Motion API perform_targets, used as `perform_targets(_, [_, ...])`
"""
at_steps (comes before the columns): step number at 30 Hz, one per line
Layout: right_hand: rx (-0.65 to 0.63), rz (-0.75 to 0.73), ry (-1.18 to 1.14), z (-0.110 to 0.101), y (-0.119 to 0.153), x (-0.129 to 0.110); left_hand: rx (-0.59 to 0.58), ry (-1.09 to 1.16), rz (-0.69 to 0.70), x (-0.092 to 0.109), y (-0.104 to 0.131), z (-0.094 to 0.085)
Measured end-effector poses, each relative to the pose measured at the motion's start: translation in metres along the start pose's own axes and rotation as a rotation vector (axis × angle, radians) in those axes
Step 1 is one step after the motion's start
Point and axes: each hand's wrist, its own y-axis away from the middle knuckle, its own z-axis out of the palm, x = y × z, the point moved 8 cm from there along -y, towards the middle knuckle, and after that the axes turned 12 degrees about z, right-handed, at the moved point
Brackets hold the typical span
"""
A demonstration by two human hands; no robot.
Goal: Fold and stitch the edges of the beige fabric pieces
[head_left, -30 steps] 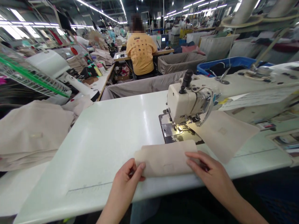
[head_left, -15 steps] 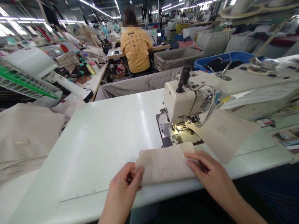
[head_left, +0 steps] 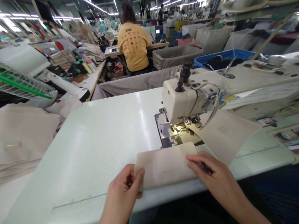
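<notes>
A beige fabric piece [head_left: 165,166] lies at the table's front edge, just in front of the needle plate of a sewing machine [head_left: 178,99]. My left hand [head_left: 127,189] pinches its left end between thumb and fingers. On the right end, my right hand [head_left: 207,171] holds the fabric with thumb and forefinger closed on it. The machine's lamp lights the metal plate [head_left: 167,130], and no fabric lies under the needle. Another beige piece [head_left: 229,130] rests to the right of the needle, partly behind the machine head.
Stacked beige fabric [head_left: 25,133] lies at the left beside a white fan [head_left: 23,62] with a green rim. Beyond the table [head_left: 105,130] are a grey cloth bin [head_left: 140,80], a blue basket [head_left: 224,56] and a seated person in a yellow shirt [head_left: 133,43].
The view has shifted slightly. My thumb and forefinger on the right have drawn closer together on the fabric. Otherwise the hands and fabric look nearly the same.
</notes>
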Motion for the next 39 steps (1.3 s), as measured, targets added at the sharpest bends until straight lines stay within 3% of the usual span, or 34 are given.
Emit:
perform_targets(9, [0.018,0.012,0.044,0.0,0.003,0.008,0.131,-0.274,0.216,0.016,-0.003,-0.009])
perform_targets(25, [-0.046,0.026,0.086,0.002,0.006,0.009,0.02,-0.344,0.16,0.015,-0.01,-0.005])
perform_targets(39, [-0.045,0.049,0.158,0.0,0.003,0.016,0.038,-0.374,0.137,0.02,-0.016,-0.003])
